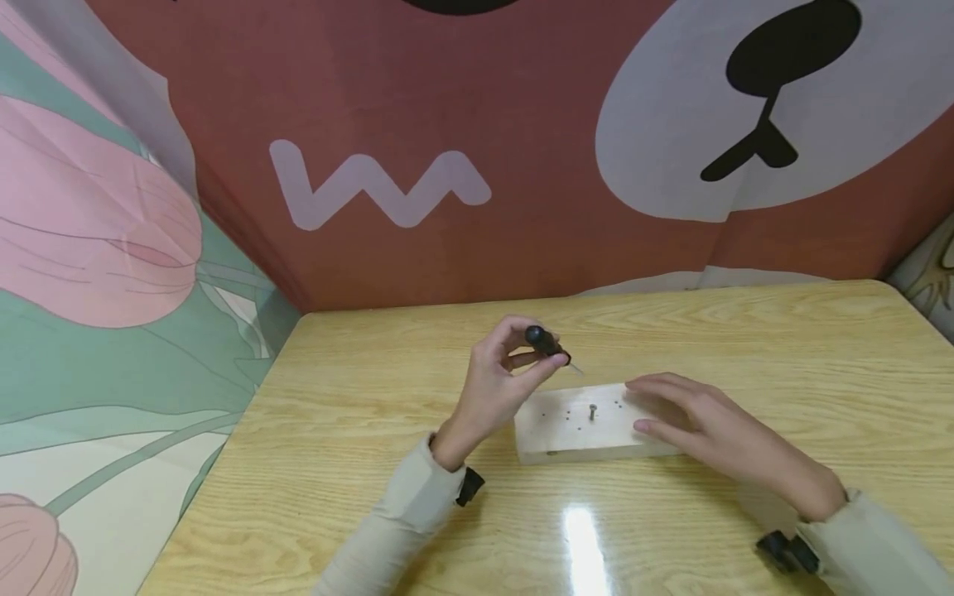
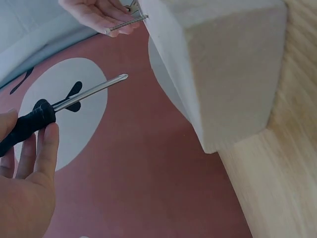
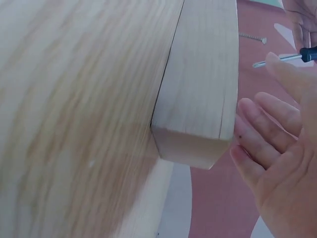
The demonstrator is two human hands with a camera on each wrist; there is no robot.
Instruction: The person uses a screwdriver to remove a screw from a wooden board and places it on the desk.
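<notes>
My left hand (image 1: 498,377) grips the black handle of a screwdriver (image 1: 546,343) between thumb and fingers. The metal shaft, with a cross-shaped tip, shows in the left wrist view and points toward the block. A pale wooden block (image 1: 551,439) lies flat on the table, with several small dark holes in its top. One screw (image 1: 592,412) stands upright in it, most of its threaded length above the wood. At the block's right end is my right hand (image 1: 708,422), fingers extended over its top. In the right wrist view, those fingertips (image 3: 241,153) are right at the block's edge.
The wood-grain table (image 1: 358,397) reaches back to a reddish printed cloth (image 1: 537,240) with a cartoon face. On the left hangs a floral cloth (image 1: 97,348). Black wrist straps (image 1: 469,487) show at both sleeves. A bright reflection lies on the table in front of the block.
</notes>
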